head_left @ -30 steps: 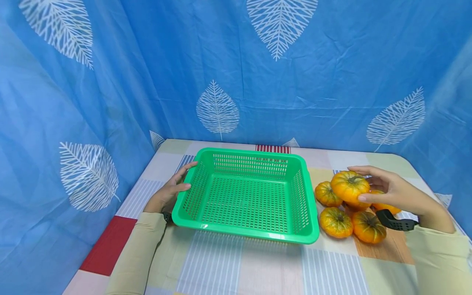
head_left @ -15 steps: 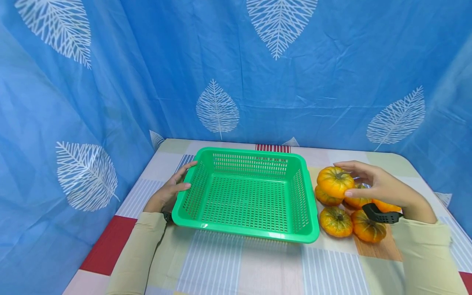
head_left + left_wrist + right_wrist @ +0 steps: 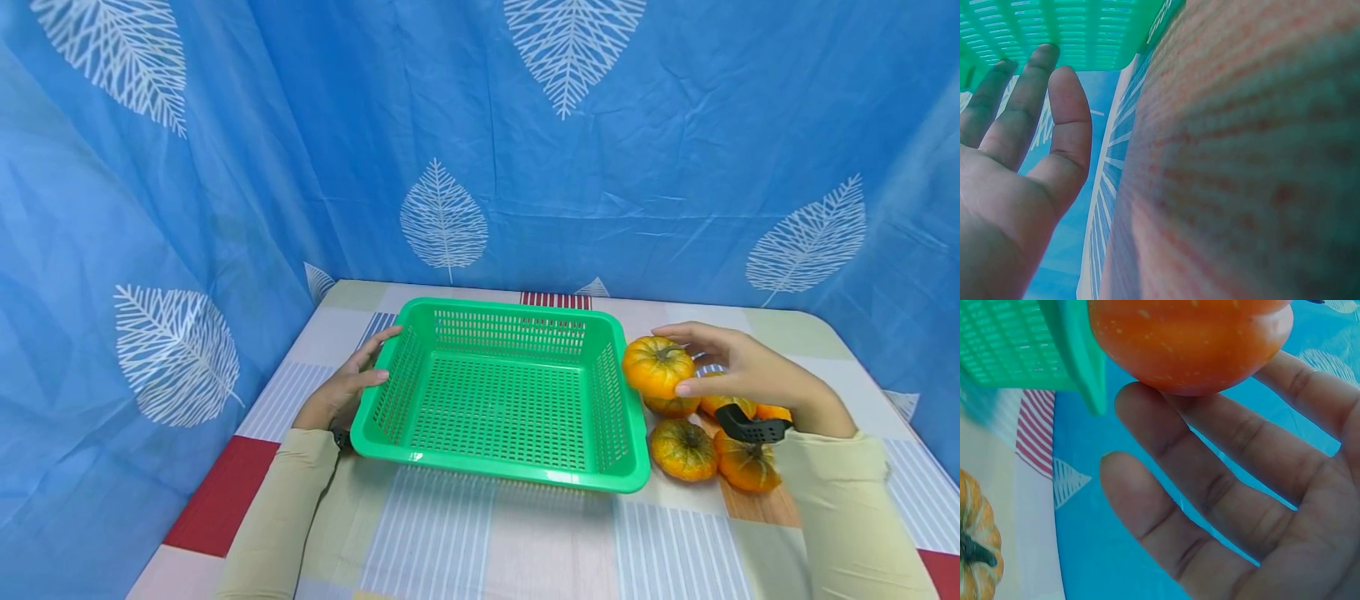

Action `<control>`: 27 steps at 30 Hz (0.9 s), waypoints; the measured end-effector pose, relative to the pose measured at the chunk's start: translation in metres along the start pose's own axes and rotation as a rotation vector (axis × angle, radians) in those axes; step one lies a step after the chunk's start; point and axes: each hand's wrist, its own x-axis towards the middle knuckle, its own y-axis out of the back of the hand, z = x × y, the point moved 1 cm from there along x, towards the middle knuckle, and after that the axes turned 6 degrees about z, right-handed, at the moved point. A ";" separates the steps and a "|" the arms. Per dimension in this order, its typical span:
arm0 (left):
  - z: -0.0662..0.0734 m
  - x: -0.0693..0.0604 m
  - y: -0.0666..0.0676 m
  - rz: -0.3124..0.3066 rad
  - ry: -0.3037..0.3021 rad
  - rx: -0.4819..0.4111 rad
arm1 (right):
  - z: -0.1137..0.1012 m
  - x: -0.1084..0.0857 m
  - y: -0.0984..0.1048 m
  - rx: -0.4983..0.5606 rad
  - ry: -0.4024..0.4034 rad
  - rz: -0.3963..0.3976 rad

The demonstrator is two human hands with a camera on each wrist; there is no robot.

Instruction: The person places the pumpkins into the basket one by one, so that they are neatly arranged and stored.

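A green perforated basket [image 3: 498,477] stands on the table, with nothing in it. My left hand [image 3: 347,385] lies at its left side, fingers fairly straight against the wall; in the left wrist view the fingertips of the left hand [image 3: 1019,144] touch the basket wall [image 3: 1085,37]. My right hand [image 3: 750,371] holds an orange pumpkin [image 3: 657,367] between thumb and fingers, at the basket's right rim. In the right wrist view the pumpkin [image 3: 1191,344] rests against the fingers of the right hand [image 3: 1235,487], close to the basket's edge [image 3: 1079,356].
Several more pumpkins [image 3: 683,450] sit on the table right of the basket, partly under my right hand and wrist. A patchwork cloth [image 3: 555,542] covers the table. Blue curtains with white leaf prints [image 3: 525,192] hang behind and at the sides.
My right hand has carried the held pumpkin leftward, from above the other pumpkins to the basket's right rim. My left hand and the basket have stayed in place.
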 end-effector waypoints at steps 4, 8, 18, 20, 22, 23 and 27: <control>0.000 0.001 0.000 -0.017 -0.023 0.002 | -0.002 0.008 -0.003 -0.009 0.032 -0.012; 0.000 0.001 0.000 -0.019 -0.034 0.012 | -0.002 0.014 -0.007 -0.010 0.038 -0.020; 0.000 -0.001 0.000 -0.012 -0.038 0.017 | -0.015 0.031 -0.012 -0.047 0.034 -0.055; 0.000 -0.001 0.000 -0.013 -0.038 0.015 | -0.016 0.035 -0.013 -0.042 0.032 -0.061; 0.000 -0.001 0.000 -0.015 -0.038 0.010 | -0.018 0.039 -0.015 -0.031 0.027 -0.070; 0.000 -0.001 0.000 -0.016 -0.038 0.007 | -0.018 0.041 -0.016 -0.026 0.022 -0.075; -0.001 0.000 0.001 -0.014 -0.044 0.017 | -0.021 0.050 -0.020 0.002 -0.012 -0.107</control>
